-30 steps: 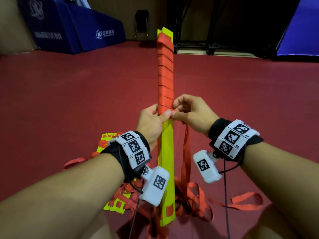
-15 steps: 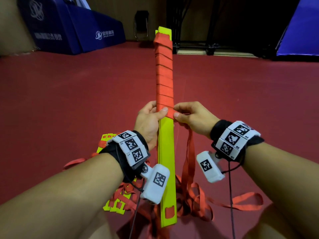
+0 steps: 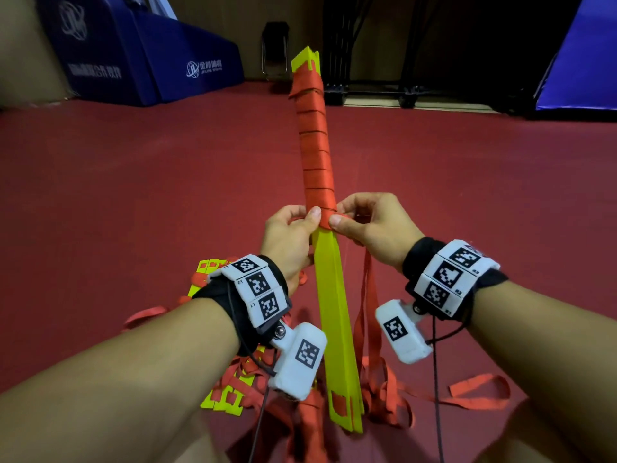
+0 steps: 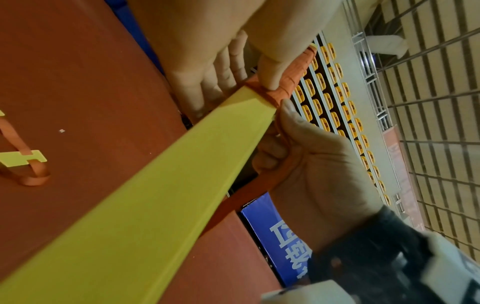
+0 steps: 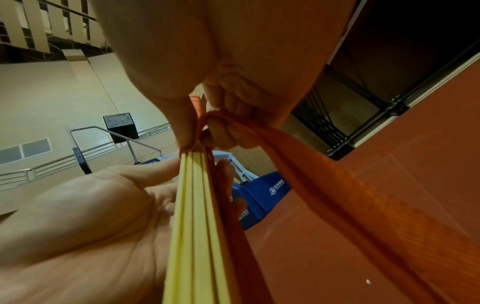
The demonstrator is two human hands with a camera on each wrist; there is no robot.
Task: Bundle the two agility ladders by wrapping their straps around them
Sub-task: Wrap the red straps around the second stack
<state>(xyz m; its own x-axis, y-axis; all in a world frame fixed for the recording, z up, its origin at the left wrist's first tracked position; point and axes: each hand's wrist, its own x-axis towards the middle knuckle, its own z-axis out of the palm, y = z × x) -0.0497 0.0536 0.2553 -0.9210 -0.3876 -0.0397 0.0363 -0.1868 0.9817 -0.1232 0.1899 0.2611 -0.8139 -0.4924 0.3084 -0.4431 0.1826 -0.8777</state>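
Your left hand (image 3: 290, 242) grips the yellow rung bundle (image 3: 334, 295) just below the wraps; right hand (image 3: 370, 228) pinches the orange strap (image 3: 369, 295) beside it.

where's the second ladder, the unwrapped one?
Head view: the second ladder lies on the red floor at lower left, under the left hand, beside the held ladder bundle.

Lower end of the stacked yellow plastic ladder rungs (image 3: 337, 315) partly behind the white left wrist camera (image 3: 297, 359), second yellow-and-red ladder heap (image 3: 220, 396) mostly behind the left forearm, red webbing strap (image 5: 363, 205) blurred in the right wrist view
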